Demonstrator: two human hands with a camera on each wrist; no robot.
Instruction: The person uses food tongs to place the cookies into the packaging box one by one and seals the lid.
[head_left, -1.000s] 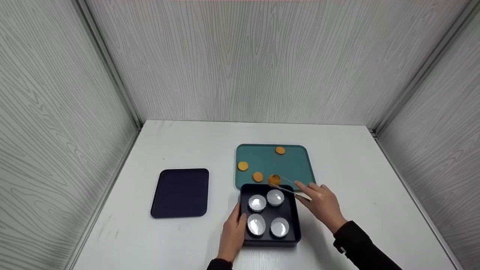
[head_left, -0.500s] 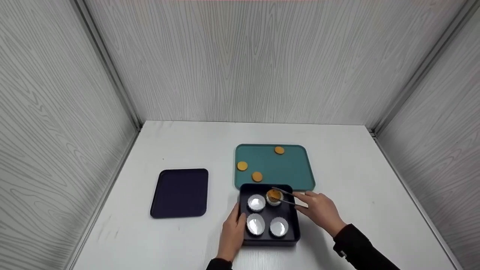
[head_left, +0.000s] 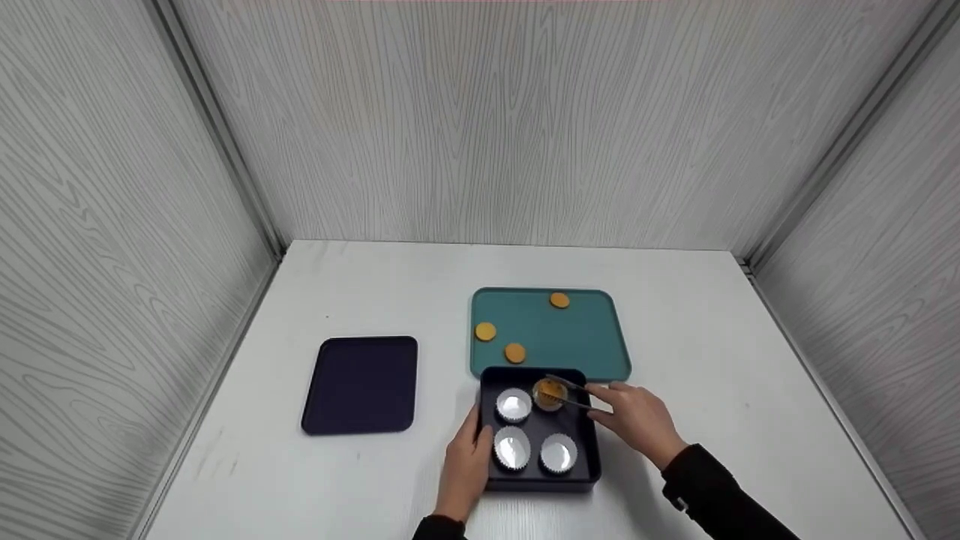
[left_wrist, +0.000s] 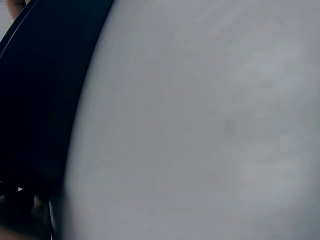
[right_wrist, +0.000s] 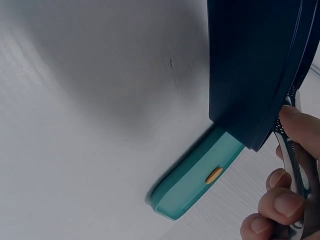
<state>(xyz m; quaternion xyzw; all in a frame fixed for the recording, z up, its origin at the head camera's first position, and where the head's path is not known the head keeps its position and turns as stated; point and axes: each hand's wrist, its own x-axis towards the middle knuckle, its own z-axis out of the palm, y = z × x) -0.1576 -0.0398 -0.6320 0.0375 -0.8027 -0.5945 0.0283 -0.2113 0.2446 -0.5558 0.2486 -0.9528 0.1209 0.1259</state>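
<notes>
A deep, dark navy square pan (head_left: 538, 426) holds several silver cupcake liners, one of them at the back left (head_left: 514, 405). My left hand (head_left: 463, 469) grips the pan's left side, thumb at the rim. In my right hand (head_left: 641, 421) is a pair of metal tongs (head_left: 574, 403), reaching over the pan's right rim. Their tips are at an orange round cookie (head_left: 552, 388) in the back right liner. In the right wrist view, fingers and thumb wrap the tongs (right_wrist: 292, 162) just outside the pan wall; the tips are hidden behind it.
A teal tray (head_left: 559, 330) lies behind the pan, with orange cookies at its back (head_left: 559, 300), left (head_left: 485, 331) and front (head_left: 514, 353). A flat dark square tray (head_left: 360, 386) lies to the left. Pale panels (head_left: 480, 135) enclose the white table (head_left: 690, 330).
The tongs carried the cookie from over the teal tray's front edge toward me into the back right liner, where it now sits lower. The left hand and the pan stayed put.
</notes>
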